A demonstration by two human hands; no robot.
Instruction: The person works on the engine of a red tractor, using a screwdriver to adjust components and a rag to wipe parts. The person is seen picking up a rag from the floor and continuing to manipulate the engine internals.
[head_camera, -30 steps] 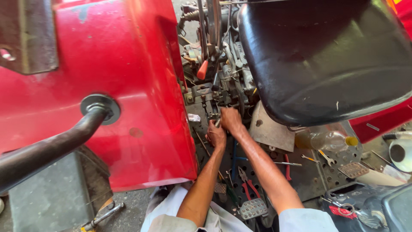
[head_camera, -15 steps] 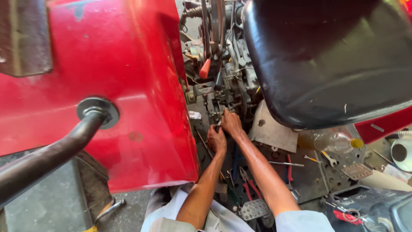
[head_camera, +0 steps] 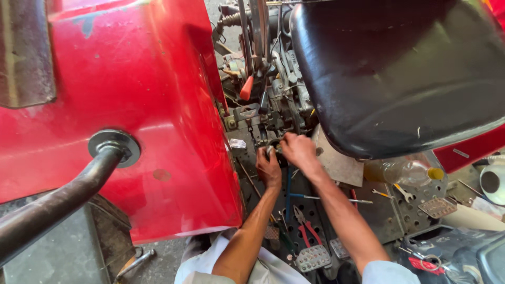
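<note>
Both my hands reach down into the greasy mechanism [head_camera: 273, 113] between a red fender [head_camera: 131, 115] and a black seat [head_camera: 400, 73]. My left hand [head_camera: 269, 167] grips a small metal part at the base of the linkage. My right hand [head_camera: 298, 150] is closed on the same spot just to the right, fingers wrapped over a dark fitting. An orange-tipped lever [head_camera: 246, 88] stands just above my hands. What the fingers pinch is partly hidden.
Red-handled pliers [head_camera: 306, 227], a blue-handled tool [head_camera: 288, 194], screwdrivers [head_camera: 336, 199] and a wrench [head_camera: 404, 192] lie on the perforated footplate [head_camera: 421, 189]. A plastic bottle [head_camera: 402, 171] lies under the seat. A black pipe [head_camera: 58, 202] juts from the fender at left. Metal pedals [head_camera: 313, 257] sit below.
The view has drifted slightly; both hands stay at the same fitting, with the right hand shifted a little over it.
</note>
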